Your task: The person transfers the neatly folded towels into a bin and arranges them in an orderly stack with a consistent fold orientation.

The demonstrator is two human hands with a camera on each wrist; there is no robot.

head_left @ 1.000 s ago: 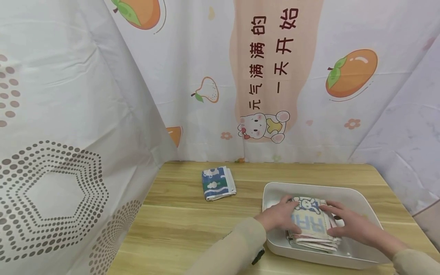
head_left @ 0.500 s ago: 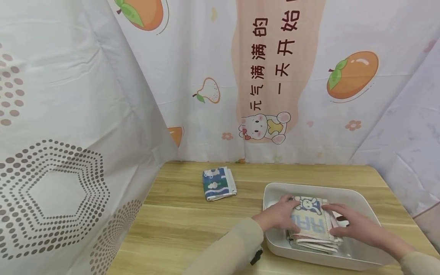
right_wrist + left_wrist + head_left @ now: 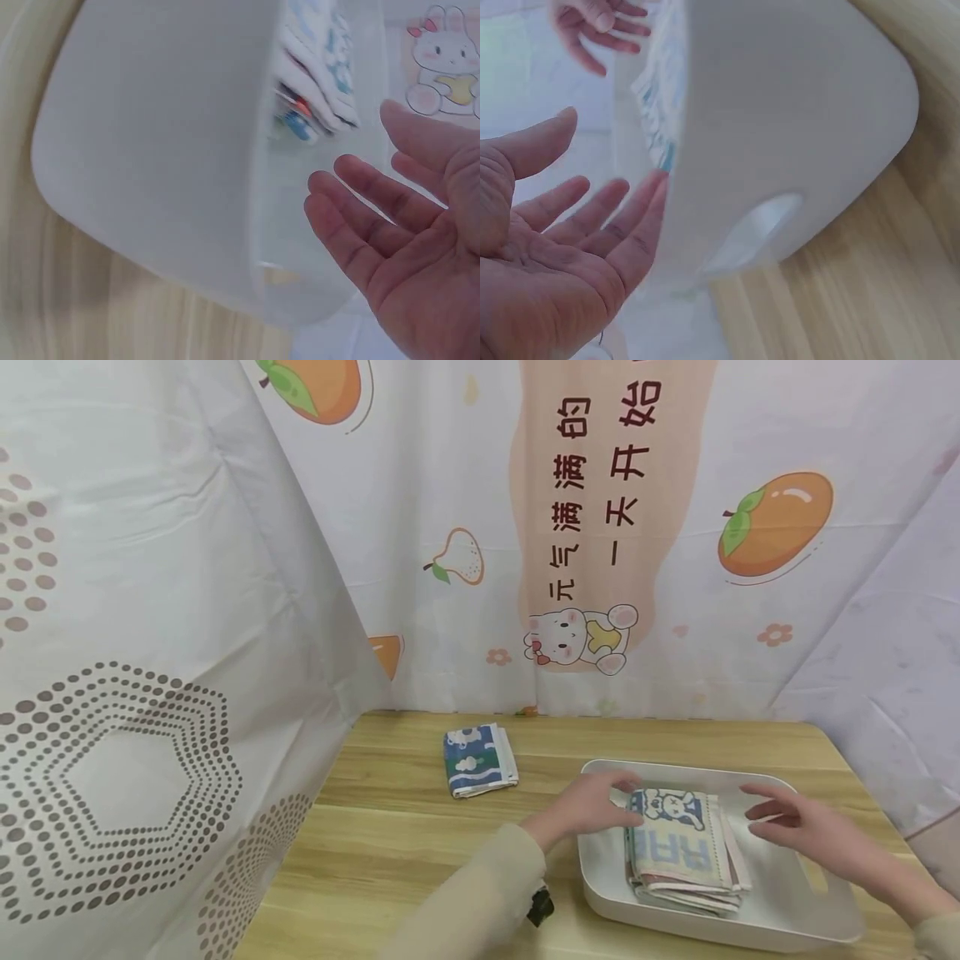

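A stack of folded towels lies inside the white plastic bin, the top one cream and blue with a bunny print. Over the bin's left side is my left hand, its fingers loosely spread and holding nothing, with the fingertips near the stack's upper left corner. My right hand hovers above the bin's right part, apart from the towels, fingers relaxed. The right wrist view shows that hand with an empty palm beside the bin wall. Another folded towel, blue and green with white edges, lies on the table left of the bin.
The wooden table ends at a white curtain with fruit prints along its back edge. A second curtain hangs at the left. The bin has a handle slot in its right end.
Both hands have let go of the towel stack and drawn apart, the left one up and left, the right one to the right. The stack stays in the bin.
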